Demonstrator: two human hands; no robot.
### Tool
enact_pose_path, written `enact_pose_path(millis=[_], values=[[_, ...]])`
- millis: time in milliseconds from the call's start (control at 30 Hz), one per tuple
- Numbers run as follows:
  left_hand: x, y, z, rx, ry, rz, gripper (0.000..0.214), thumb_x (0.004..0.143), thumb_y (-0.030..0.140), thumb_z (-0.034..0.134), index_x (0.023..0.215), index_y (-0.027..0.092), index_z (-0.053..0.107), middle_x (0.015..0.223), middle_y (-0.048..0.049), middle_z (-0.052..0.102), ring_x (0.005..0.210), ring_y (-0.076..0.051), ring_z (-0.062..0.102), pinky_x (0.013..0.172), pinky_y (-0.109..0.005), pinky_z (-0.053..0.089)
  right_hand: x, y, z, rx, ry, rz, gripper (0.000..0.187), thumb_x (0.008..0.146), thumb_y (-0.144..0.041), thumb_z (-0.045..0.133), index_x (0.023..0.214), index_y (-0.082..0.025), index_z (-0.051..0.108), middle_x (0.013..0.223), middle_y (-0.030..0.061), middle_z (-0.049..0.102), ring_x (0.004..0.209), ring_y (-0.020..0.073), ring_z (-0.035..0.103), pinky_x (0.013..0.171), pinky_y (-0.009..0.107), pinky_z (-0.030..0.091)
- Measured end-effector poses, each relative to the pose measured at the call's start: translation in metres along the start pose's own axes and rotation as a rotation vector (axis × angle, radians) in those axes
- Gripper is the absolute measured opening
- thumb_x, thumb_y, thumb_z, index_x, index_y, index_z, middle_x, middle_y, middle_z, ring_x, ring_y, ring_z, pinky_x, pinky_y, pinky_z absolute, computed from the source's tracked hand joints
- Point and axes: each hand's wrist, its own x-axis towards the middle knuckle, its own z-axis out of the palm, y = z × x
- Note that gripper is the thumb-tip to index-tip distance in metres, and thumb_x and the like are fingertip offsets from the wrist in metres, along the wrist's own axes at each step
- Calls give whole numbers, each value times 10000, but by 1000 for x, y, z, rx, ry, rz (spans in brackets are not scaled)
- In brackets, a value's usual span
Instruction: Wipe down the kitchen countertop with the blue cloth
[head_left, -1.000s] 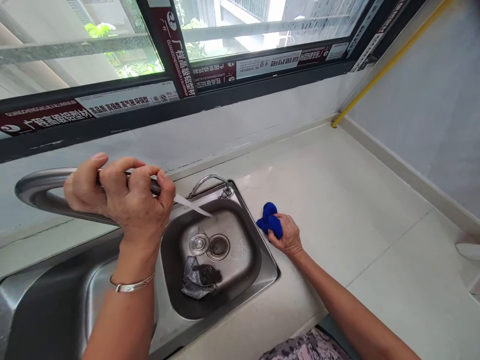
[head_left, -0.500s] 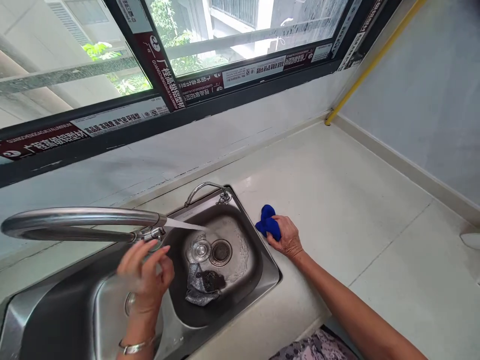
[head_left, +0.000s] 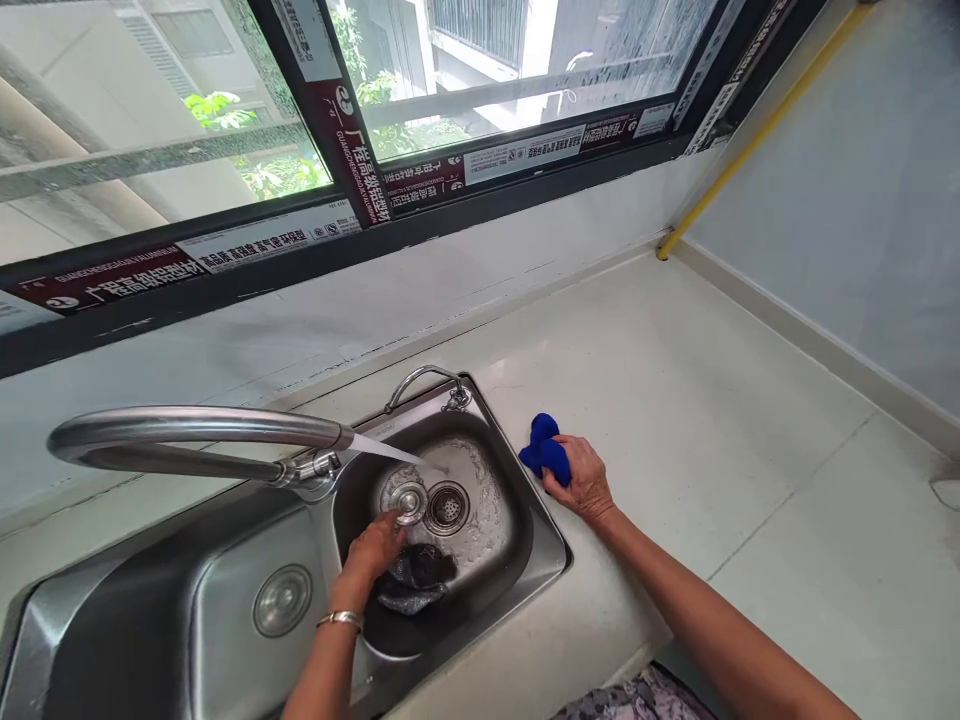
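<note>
My left hand, with a bracelet at its wrist, is down in the right sink basin. Its thumb and fingertips close on the near edge of a round metal sink strainer, left of the drain. Below the fingers lies a wet grey mesh cloth with a dark clump on it; the hand partly covers the cloth. My right hand rests on the counter right of the sink, gripping a bunched blue cloth. Water runs from the large curved faucet into this basin.
The left basin has its own strainer in the drain. A thin second faucet stands at the sink's back edge. Behind the pale counter are a window frame and a yellow pipe.
My left hand has moved from beside the faucet's base down and right into the basin, onto the strainer. My right hand stays on the blue cloth. The view has shifted slightly.
</note>
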Motion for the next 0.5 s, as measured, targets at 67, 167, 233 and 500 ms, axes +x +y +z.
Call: enact_pose_path(millis=[67, 167, 233, 500], values=[[2, -2, -8, -56, 25, 15, 465, 939, 312, 437, 1332, 145, 620, 1411, -159, 622, 1311, -309, 591, 1105, -458, 479, 0, 0, 0, -4, 3, -4, 333, 845, -303, 603, 1157, -191, 571, 1063, 119, 674, 941, 286, 627, 807, 446, 574], [-1, -4, -28, -167, 90, 63, 452, 932, 366, 426, 1239, 145, 674, 1285, -136, 705, 1173, -290, 673, 1047, -415, 525, 1, -1, -1, -15, 4, -4, 341, 843, -307, 602, 1161, -187, 573, 1065, 120, 677, 940, 284, 626, 811, 448, 575], [-11, -2, -45, -245, 168, 94, 458, 933, 416, 415, 1202, 168, 691, 1179, -109, 749, 1025, -266, 720, 952, -381, 575, 2, -1, -1, -15, 1, 2, 332, 842, -308, 596, 1151, -189, 577, 1067, 120, 679, 938, 283, 627, 807, 447, 574], [-98, 74, -133, -1032, 871, 330, 341, 931, 458, 652, 1189, 241, 706, 1090, -40, 750, 973, -204, 723, 867, -328, 637, 1, 1, 0, 9, -9, 9, 290, 849, -321, 607, 1102, -181, 588, 1060, 120, 681, 959, 286, 632, 830, 445, 563]])
